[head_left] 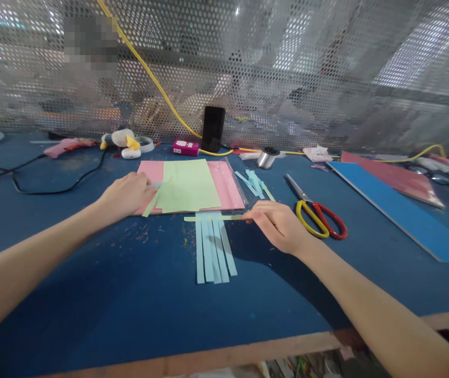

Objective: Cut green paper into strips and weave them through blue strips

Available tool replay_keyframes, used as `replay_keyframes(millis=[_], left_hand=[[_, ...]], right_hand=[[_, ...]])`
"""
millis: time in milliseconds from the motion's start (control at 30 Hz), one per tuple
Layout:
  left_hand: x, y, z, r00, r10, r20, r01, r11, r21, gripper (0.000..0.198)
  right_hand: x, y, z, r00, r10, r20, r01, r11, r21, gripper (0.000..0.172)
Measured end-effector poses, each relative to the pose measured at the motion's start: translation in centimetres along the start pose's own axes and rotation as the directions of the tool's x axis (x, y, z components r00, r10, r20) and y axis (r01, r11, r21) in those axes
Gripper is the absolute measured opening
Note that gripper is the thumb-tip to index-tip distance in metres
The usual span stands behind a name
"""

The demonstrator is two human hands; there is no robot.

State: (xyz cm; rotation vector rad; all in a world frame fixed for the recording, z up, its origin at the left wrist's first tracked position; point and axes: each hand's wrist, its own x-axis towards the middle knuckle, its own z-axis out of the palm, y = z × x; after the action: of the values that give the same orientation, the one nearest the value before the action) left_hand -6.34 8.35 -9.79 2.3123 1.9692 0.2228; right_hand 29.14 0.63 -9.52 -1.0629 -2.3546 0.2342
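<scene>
My right hand (273,223) pinches one end of a pale green paper strip (232,217). That strip lies crosswise over the upper part of several light blue paper strips (212,252) laid side by side on the blue table. At the left edge of a pink pad (230,186), my left hand (127,191) has its fingers closed, with a short blue strip (154,185) and another green strip (151,203) at the fingertips. A sheet of light green paper (188,184) rests on the pad.
Scissors (314,210) with red and yellow handles lie right of my right hand. Loose strips (256,184) and a wire spool (267,157) are behind it. A phone (212,128) leans at the mesh wall. A blue board (401,210) lies far right, a glue gun (66,148) back left.
</scene>
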Motion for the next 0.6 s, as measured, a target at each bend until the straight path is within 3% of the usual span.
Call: replay_keyframes(millis=[267,467,600], left_hand=[[-0.6,1.6,-0.3,1.000,-0.030,0.002,0.030,0.999,0.045,0.042],[-0.2,0.2,0.0,0.999,-0.045,-0.025,0.040,0.984,-0.176,0.038],[0.4,-1.3,-0.8,0.997,-0.029,-0.074,0.002,0.937,-0.349,0.023]], right_hand=[[0.1,0.0,0.3,0.999,-0.008,0.046,0.009,1.000,-0.022,0.053],[0.2,-0.5,0.1,0.998,-0.015,0.066,0.018,0.998,-0.052,0.054],[0.2,-0.5,0.0,0.998,-0.020,0.066,0.025,0.997,-0.072,0.053]])
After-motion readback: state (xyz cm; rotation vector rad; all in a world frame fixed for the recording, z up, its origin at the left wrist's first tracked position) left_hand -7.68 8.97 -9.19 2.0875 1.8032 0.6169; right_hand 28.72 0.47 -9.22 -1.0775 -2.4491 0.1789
